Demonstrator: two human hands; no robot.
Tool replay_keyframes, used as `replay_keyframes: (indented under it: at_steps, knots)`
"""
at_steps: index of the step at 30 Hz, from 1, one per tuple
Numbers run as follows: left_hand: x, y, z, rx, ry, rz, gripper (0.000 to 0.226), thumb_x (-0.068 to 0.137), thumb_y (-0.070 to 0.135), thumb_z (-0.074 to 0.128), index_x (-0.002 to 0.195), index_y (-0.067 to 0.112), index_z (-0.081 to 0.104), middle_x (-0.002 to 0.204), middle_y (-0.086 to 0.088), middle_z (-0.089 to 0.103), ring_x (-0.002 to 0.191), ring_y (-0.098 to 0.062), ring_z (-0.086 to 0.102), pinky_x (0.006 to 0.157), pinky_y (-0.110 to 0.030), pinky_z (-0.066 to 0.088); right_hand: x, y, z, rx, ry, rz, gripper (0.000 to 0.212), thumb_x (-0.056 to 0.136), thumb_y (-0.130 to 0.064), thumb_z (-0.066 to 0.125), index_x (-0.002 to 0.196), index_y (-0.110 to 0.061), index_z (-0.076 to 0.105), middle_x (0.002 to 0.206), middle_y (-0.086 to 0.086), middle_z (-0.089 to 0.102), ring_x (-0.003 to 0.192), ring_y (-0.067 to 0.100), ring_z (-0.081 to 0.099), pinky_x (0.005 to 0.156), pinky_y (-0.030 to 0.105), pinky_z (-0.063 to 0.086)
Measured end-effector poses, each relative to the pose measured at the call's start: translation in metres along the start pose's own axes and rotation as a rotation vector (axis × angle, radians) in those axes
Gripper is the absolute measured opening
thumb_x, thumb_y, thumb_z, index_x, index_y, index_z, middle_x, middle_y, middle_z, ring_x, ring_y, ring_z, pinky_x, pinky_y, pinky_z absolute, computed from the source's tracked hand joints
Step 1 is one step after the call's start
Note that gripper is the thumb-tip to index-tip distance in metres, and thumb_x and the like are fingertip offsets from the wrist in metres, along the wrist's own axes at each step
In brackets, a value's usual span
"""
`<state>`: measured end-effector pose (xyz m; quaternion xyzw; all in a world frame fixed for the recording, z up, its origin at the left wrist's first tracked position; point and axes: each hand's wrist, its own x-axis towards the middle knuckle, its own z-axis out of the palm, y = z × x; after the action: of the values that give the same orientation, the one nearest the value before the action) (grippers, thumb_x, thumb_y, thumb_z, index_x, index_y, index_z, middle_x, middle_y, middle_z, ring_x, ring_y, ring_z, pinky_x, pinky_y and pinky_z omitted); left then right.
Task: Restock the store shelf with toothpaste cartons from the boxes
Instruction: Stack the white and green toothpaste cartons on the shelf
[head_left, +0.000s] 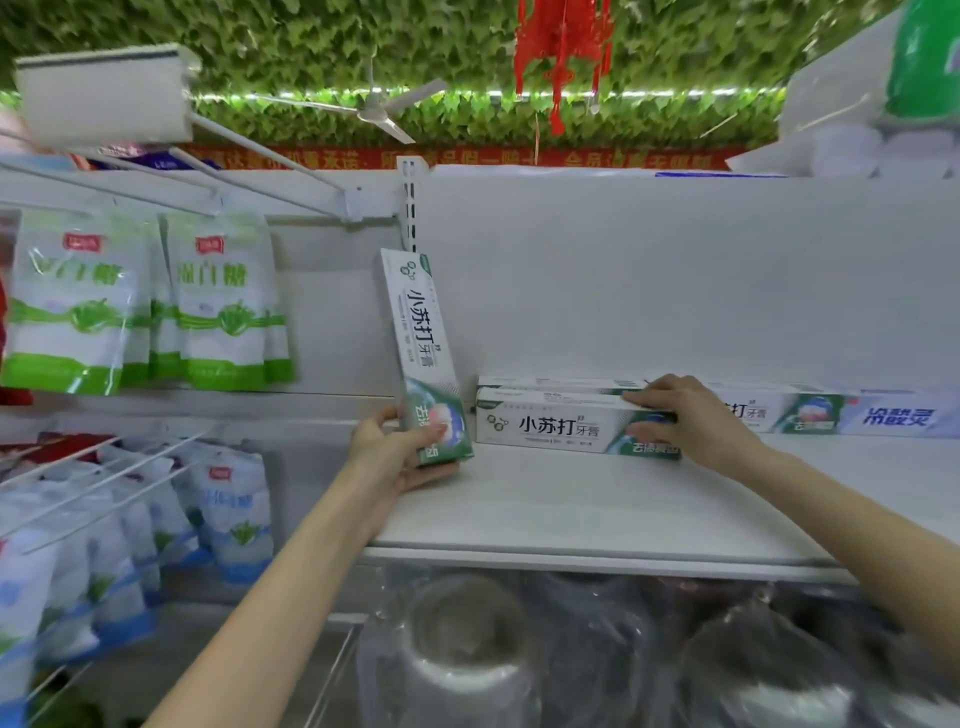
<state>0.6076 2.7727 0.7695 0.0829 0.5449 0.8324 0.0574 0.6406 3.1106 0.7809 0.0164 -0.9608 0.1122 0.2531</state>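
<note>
The left hand (400, 452), just left of centre, grips the foot of an upright carton (423, 353), thumb on the printed front and fingers curled round the bottom. The carton stands on end with its base at the left edge of the shelf (571, 504), tilted a little to the left. It is probably held this way to keep it out of the way while the other hand works, and so that it is ready to be laid down next.

The right hand (696, 421), right of centre, holds the right end of a flat carton (556, 423): fingers hooked over the top edge, thumb pressed on the front face. This carton lies lengthwise on the shelf with its label facing out, just in front of a second carton (556, 385) that sits against the back panel. The grip suits sliding or squaring the carton so that its face lines up for shoppers.

Further right, more cartons (810, 413) lie end to end along the back, which suggests a row built from right to left. The bare shelf in front leaves room for further rows, so the restocking looks to be at an early stage. The supply boxes are not in view.

Bags (78, 301) hang on hooks at the left of the frame, and wrapped pots (467, 639) sit below the shelf; neither is touched.
</note>
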Motion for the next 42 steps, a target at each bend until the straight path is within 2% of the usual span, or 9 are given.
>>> replay_keyframes:
  at_steps: [7,13,17,21,25,27,29,32,42]
  knots:
    - [0.001,-0.002,-0.006,-0.021,-0.026,-0.02,0.052,0.081,-0.006,0.065,0.127,0.002,0.041,0.116,-0.024,0.063,0.074,-0.028,0.072,0.061,-0.041,0.061,0.013,0.004,0.006,-0.022,0.018,0.045,0.051,0.083,-0.037,0.069,0.131,-0.022,0.059,0.14,0.002,0.044,0.128,0.021,0.039,0.098,0.037,0.04]
    - [-0.004,-0.002,-0.006,-0.019,-0.042,-0.005,0.049,0.081,-0.006,0.065,0.123,0.007,0.043,0.107,-0.016,0.065,0.071,-0.024,0.072,0.061,-0.04,0.061,0.021,0.007,0.013,0.018,0.021,0.069,0.052,0.085,-0.038,0.068,0.132,-0.021,0.057,0.133,0.003,0.055,0.123,0.023,0.043,0.1,0.038,0.04]
    - [-0.006,-0.002,-0.005,0.021,-0.073,0.013,0.046,0.081,-0.007,0.065,0.12,0.007,0.045,0.101,-0.013,0.067,0.073,-0.025,0.071,0.065,-0.043,0.06,0.022,0.01,0.014,0.063,0.024,0.046,0.051,0.084,-0.034,0.07,0.131,-0.018,0.058,0.129,0.005,0.059,0.118,0.022,0.049,0.093,0.027,0.038]
    - [-0.01,0.0,-0.002,0.056,-0.101,0.022,0.041,0.08,-0.01,0.064,0.115,0.007,0.049,0.102,-0.014,0.068,0.073,-0.026,0.072,0.064,-0.045,0.061,0.019,0.003,0.008,0.018,-0.015,0.08,0.048,0.09,-0.036,0.062,0.133,-0.016,0.056,0.137,0.01,0.051,0.128,0.025,0.042,0.1,0.036,0.038]
    - [-0.015,0.005,0.008,0.073,-0.135,0.022,0.043,0.078,-0.011,0.066,0.114,0.006,0.051,0.108,-0.018,0.067,0.084,-0.033,0.07,0.066,-0.048,0.06,-0.002,-0.02,-0.011,-0.038,0.251,0.11,0.039,0.095,-0.038,0.052,0.129,-0.021,0.058,0.127,0.002,0.051,0.124,0.019,0.038,0.079,0.034,0.04]
    - [-0.019,0.009,0.024,0.04,-0.18,0.032,0.046,0.073,-0.008,0.069,0.113,0.005,0.052,0.108,-0.02,0.068,0.086,-0.034,0.07,0.068,-0.048,0.06,-0.014,-0.038,-0.024,0.253,0.25,0.114,0.029,0.095,-0.034,0.053,0.121,-0.025,0.063,0.114,-0.002,0.055,0.111,0.022,0.051,0.071,0.027,0.045]
    - [-0.025,0.012,0.047,-0.02,-0.236,0.037,0.054,0.064,-0.002,0.072,0.114,0.004,0.051,0.11,-0.02,0.068,0.09,-0.035,0.07,0.07,-0.047,0.06,-0.025,-0.061,-0.038,0.741,0.075,0.197,0.023,0.095,-0.034,0.054,0.116,-0.028,0.062,0.113,0.0,0.058,0.1,0.022,0.062,0.066,0.022,0.054]
    - [-0.037,0.01,0.09,-0.11,-0.326,0.038,0.057,0.066,0.002,0.071,0.118,0.003,0.049,0.112,-0.02,0.067,0.092,-0.035,0.07,0.069,-0.042,0.06,-0.041,-0.087,-0.055,1.054,-0.144,0.238,0.048,0.085,-0.051,0.052,0.124,-0.024,0.057,0.118,0.003,0.06,0.1,0.017,0.062,0.064,0.028,0.056]
    - [-0.081,-0.014,0.194,-0.144,-0.485,0.102,0.051,0.082,0.015,0.066,0.126,-0.001,0.047,0.122,-0.021,0.063,0.104,-0.039,0.066,0.083,-0.053,0.056,-0.097,-0.06,-0.107,1.265,-0.08,0.222,0.048,0.076,-0.042,0.063,0.114,-0.012,0.061,0.1,0.007,0.071,0.08,0.015,0.064,0.067,0.027,0.051]
